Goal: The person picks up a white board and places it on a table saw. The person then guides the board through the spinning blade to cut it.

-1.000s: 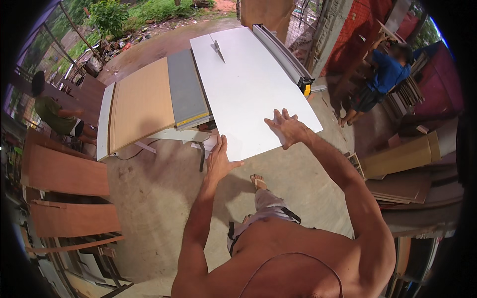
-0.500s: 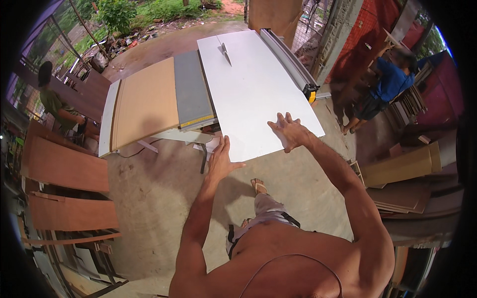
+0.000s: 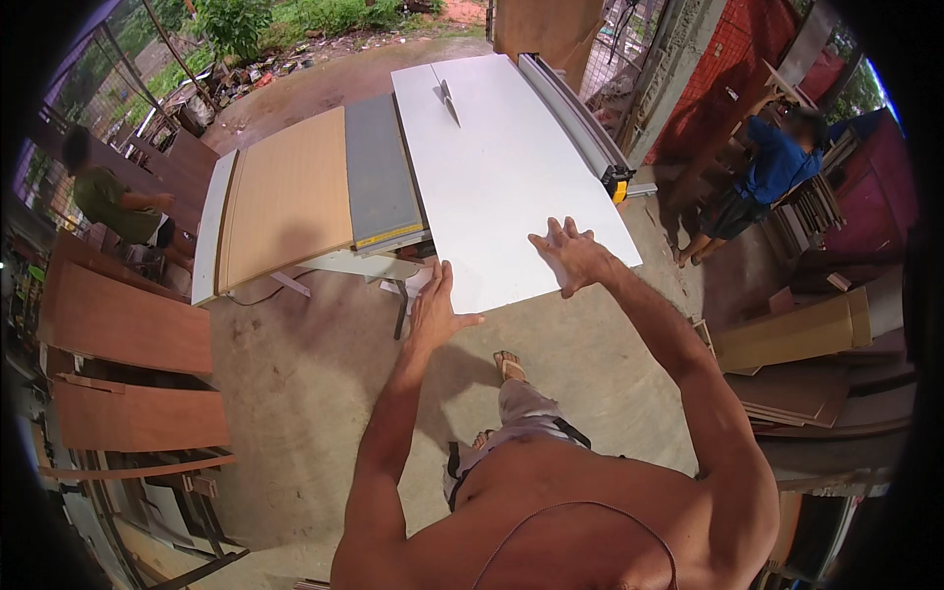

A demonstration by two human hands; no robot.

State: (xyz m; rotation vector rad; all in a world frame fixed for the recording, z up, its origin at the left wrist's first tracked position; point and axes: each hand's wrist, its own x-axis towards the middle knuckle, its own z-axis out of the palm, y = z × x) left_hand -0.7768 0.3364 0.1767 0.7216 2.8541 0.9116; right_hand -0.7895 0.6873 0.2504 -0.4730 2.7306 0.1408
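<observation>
The concrete floor (image 3: 295,413) spreads below and around both grips. Ahead and to the left of the left grip stretches the worktop (image 3: 285,187), tan across its broad part, with a grey strip (image 3: 382,167) nearer the panel. The long white panel (image 3: 511,167) lies flat, running away from both grips, its near end directly under the right grip and beside the left one. Reddish-brown boards (image 3: 133,334) are stacked well left of the left grip; tan and brown boards (image 3: 787,332) stand well right of the right grip. A person in blue (image 3: 782,162) is far to the right grip's right, and a person in green (image 3: 106,202) far to the left grip's left. Along the panel's right side, beyond the right grip, runs a metal fence (image 3: 575,123). The right grip (image 3: 575,262) rests on the panel, fingers spread apart. The left grip (image 3: 432,312) is at its near left corner, fingers close together, thumb held apart. Far ahead of both, a thin blade (image 3: 448,98) stands up through the panel.
</observation>
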